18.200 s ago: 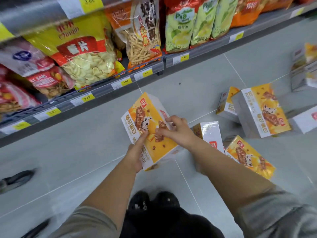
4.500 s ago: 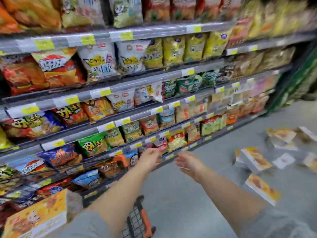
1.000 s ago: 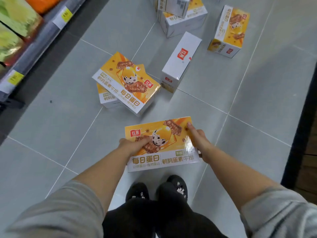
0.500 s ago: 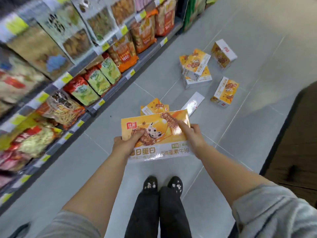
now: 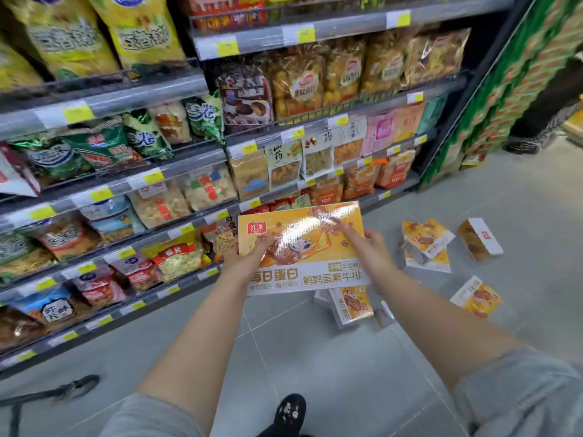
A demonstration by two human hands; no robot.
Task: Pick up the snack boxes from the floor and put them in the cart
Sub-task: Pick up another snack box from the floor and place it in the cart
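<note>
Snack box (image 5: 303, 250) | gripped by left hand (image 5: 243, 258), right hand (image 5: 367, 247) | underside fingers hidden

Glossy film-wrapped snack box (image 5: 303, 250), shiny plastic snack bags (image 5: 176, 257), smooth matt floor tiles (image 5: 315, 357)
</note>
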